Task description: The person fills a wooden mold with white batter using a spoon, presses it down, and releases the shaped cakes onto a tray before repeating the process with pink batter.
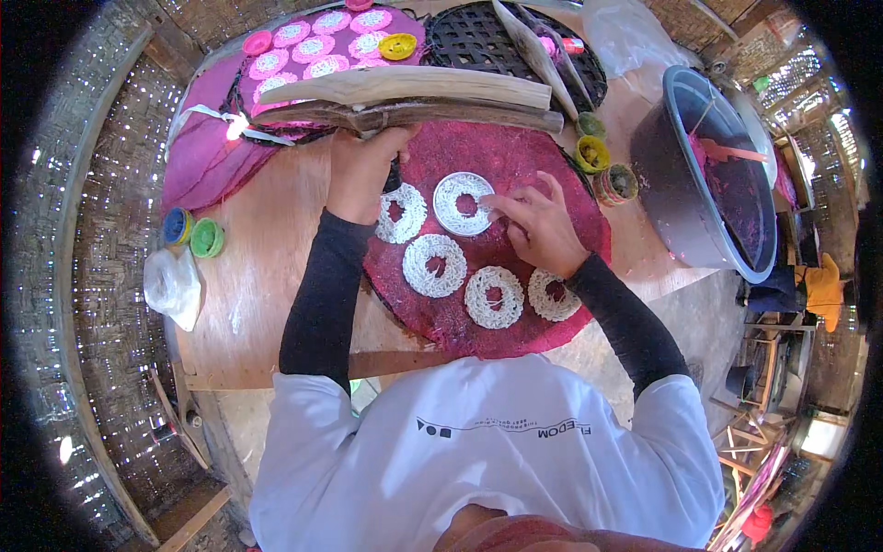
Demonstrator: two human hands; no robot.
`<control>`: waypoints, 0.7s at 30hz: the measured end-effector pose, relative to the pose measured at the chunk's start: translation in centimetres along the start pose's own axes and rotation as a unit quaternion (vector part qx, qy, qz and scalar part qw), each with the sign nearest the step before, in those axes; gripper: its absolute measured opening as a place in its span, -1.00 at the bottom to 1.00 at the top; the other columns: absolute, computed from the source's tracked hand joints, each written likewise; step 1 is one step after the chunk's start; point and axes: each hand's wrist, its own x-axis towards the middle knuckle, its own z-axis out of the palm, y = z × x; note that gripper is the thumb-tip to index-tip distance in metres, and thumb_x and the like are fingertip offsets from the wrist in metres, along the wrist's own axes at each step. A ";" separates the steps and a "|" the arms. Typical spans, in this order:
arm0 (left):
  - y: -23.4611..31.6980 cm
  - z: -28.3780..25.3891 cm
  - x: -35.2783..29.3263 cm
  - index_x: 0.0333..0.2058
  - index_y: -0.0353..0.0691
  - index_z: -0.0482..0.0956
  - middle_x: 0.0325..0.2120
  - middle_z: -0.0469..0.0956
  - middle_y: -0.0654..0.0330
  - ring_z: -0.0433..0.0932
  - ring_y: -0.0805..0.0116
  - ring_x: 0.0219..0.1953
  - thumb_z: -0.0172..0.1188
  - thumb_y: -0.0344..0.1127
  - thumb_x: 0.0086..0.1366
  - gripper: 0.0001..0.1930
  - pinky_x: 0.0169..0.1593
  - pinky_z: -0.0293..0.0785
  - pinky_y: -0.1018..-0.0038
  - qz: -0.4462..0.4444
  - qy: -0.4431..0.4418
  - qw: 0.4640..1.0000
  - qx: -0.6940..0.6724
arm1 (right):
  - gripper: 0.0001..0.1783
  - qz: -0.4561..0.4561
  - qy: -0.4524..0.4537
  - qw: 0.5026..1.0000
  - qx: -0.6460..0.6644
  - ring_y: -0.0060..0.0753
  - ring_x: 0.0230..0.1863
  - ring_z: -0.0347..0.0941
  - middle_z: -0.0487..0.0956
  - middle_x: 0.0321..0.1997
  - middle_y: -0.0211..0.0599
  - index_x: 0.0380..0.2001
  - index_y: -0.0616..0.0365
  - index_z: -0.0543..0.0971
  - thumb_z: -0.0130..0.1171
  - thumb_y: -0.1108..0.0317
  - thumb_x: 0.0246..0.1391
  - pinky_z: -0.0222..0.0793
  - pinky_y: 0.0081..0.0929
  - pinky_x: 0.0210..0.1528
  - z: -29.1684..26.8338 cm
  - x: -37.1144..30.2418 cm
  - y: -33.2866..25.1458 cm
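Note:
White ring-shaped pieces of lacy strands lie on a magenta cloth in front of me. My right hand has its fingers apart, the fingertips touching the right edge of one white ring, which sits within a smooth round rim. My left hand is closed beside the driftwood-like pieces of wood. Below its fingers a short black thing shows, its kind hidden by the hand. Nearest to that hand is another white ring. A further ring lies nearer my body, and one is partly covered by my right wrist.
At far left a tray of pink-edged white rounds stands on purple cloth. A black woven tray lies behind the wood. To the right are small pots and a large grey tub. Green and blue cups stand left.

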 end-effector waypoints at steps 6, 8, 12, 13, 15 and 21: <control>-0.3 -0.4 0.0 -0.46 -0.29 0.50 -0.59 0.47 0.31 0.36 0.57 -0.60 0.13 -0.53 -0.05 -0.89 -0.54 0.25 0.64 0.005 -0.008 1.000 -0.008 | -0.34 0.001 0.019 0.999 0.048 -0.22 -0.07 0.30 0.43 -0.17 -0.26 0.03 -0.02 0.24 0.13 0.35 -0.27 -0.16 -0.02 0.16 0.0 2.1 0.3; -0.1 -0.3 0.1 -0.46 -0.29 0.50 -0.59 0.47 0.31 0.35 0.58 -0.61 0.13 -0.53 -0.05 -0.89 -0.54 0.25 0.64 0.001 -0.010 1.000 -0.014 | -0.20 -0.009 -0.021 0.999 0.043 -0.12 0.00 0.25 0.38 -0.07 -0.18 0.11 0.00 0.14 0.20 0.24 -0.29 -0.19 0.02 0.17 0.4 2.7 0.6; 0.2 -0.1 0.1 -0.46 -0.29 0.50 -0.59 0.47 0.32 0.35 0.58 -0.62 0.14 -0.53 -0.05 -0.89 -0.55 0.24 0.64 -0.001 -0.010 1.000 0.000 | 0.12 -0.026 -0.069 0.995 0.064 0.05 0.14 0.09 0.23 0.09 -0.02 0.20 0.03 -0.12 0.28 0.03 -0.40 -0.27 0.07 0.20 2.2 3.2 1.9; 0.2 -0.2 0.1 -0.46 -0.29 0.50 -0.59 0.47 0.33 0.35 0.59 -0.62 0.14 -0.52 -0.05 -0.89 -0.56 0.24 0.64 0.004 -0.016 1.000 -0.003 | 0.16 -0.022 -0.089 0.993 0.068 0.06 0.16 0.07 0.21 0.11 0.00 0.21 0.05 -0.14 0.29 -0.01 -0.42 -0.29 0.07 0.20 2.4 3.4 1.8; -0.1 -0.3 0.1 -0.46 -0.29 0.50 -0.59 0.47 0.32 0.35 0.59 -0.62 0.14 -0.52 -0.05 -0.89 -0.56 0.24 0.65 0.003 -0.002 1.000 -0.001 | 0.14 -0.025 -0.087 0.994 0.066 0.06 0.16 0.07 0.21 0.11 0.01 0.21 0.05 -0.13 0.29 0.00 -0.42 -0.29 0.07 0.20 2.1 3.7 1.6; 0.0 -0.1 0.0 -0.47 -0.28 0.50 -0.60 0.44 0.32 0.33 0.57 -0.60 0.14 -0.46 -0.01 -0.92 -0.51 0.21 0.63 0.013 -0.008 0.999 0.034 | 0.13 0.006 -0.095 0.993 0.073 0.03 0.16 0.07 0.19 0.14 -0.02 0.20 0.05 -0.10 0.29 0.01 -0.42 -0.30 0.06 0.21 1.7 3.2 1.1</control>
